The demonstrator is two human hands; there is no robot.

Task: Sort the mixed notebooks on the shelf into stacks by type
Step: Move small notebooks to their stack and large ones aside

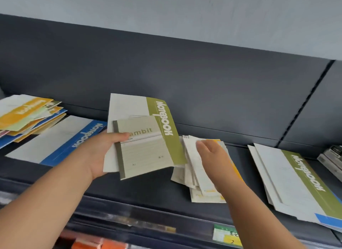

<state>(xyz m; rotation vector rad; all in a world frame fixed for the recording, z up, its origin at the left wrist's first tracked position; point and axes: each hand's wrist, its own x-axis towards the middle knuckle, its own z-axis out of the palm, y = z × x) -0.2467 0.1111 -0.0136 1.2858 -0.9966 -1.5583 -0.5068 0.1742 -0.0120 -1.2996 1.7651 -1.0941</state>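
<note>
Reaching in over a dark grey shelf (148,191), two bare hands are pictured among mixed notebooks. Two notebooks are gripped together in the left hand (100,150), with the thumb pressed across the front and the fingers hidden behind. In front is a small beige notebook (146,152) marked "Gambit", and behind it is a large white notebook with an olive band (129,106), which stands up beyond the thumb. Both are held tilted above the shelf. Just to the right of that grip, the right hand (212,156) is laid on a loose pile of small notebooks (196,178). Its fingers are stretched out over the top cover and nothing is seen clasped in it. The pile is fanned out untidily beneath the hand, with a yellow edge showing beside the wrist. Further right of this hand, a stack of large white notebooks (288,180) is set flat, an olive band uppermost and a blue corner showing beneath. To the left of the left hand, a large notebook with a blue band (55,139) is laid flat on the shelf. Further left again, a jumbled heap of orange and blue notebooks (27,117) is seen. Below the right forearm, a green and yellow price label (224,234) is fixed to the shelf edge.
</note>
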